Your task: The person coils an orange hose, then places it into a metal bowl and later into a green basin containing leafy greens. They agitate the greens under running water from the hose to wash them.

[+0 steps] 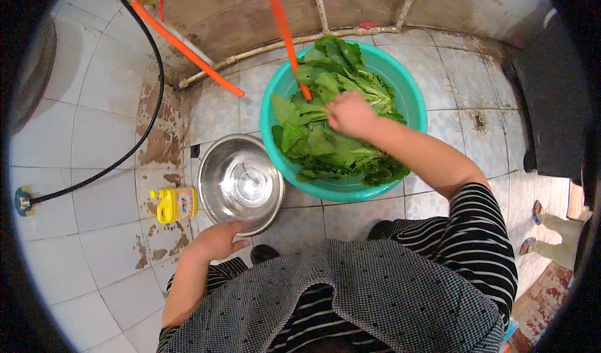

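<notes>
Leafy greens (324, 141) with pale stalks fill much of a round turquoise plastic basin (418, 95) on the tiled floor. My right hand (352, 113) reaches in over them, its fingers curled around the stalks of one leafy green; the fingertips are partly hidden. An orange hose (281, 24) hangs down into the basin, its end among the leaves just left of that hand. To the left stands a stainless steel bowl (249, 179) with nothing in it. At the bowl's front rim is my left hand (220, 240), fingers apart and holding nothing; whether it touches the rim I cannot tell.
A yellow plastic jug (176, 204) stands left of the bowl. Another orange hose (197, 64) ends above the floor, and a black hose (157, 95) curves along the tiled wall. Pipes (281, 43) run behind the basin. At right are a dark cabinet-like object (549, 113) and another person's legs (558, 240).
</notes>
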Demonstrator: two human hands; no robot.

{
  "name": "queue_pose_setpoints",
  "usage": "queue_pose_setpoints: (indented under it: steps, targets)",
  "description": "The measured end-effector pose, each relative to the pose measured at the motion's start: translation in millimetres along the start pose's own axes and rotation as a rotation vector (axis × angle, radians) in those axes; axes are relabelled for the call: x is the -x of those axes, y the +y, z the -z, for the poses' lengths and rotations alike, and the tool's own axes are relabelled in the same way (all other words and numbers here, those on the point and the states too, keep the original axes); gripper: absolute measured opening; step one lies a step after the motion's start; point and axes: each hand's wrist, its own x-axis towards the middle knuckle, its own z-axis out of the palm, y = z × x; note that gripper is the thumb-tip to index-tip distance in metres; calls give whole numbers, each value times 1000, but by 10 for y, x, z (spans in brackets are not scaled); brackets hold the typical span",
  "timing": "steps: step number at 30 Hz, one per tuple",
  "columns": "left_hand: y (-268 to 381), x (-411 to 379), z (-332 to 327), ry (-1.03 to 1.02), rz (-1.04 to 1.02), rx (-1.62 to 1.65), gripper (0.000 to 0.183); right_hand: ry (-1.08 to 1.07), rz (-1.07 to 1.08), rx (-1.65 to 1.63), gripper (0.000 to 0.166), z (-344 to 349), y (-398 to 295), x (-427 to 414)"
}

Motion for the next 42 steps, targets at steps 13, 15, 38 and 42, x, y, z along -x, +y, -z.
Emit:
queue_pose_setpoints:
  steps: [13,15,38,42]
  targets:
    - [440,-873,344,439,-231,-25,56,469,-295,-135,57,155,1026,562]
    - [718,-1344,471,540,-389,-44,58,537,-218,-144,58,171,860,190]
    - [922,-3705,-80,531,58,191,86,-31,-30,92,50,-1138,592,-795]
    - [918,-3725,-101,562,39,171,87,21,-33,79,50,-1142,584,-777]
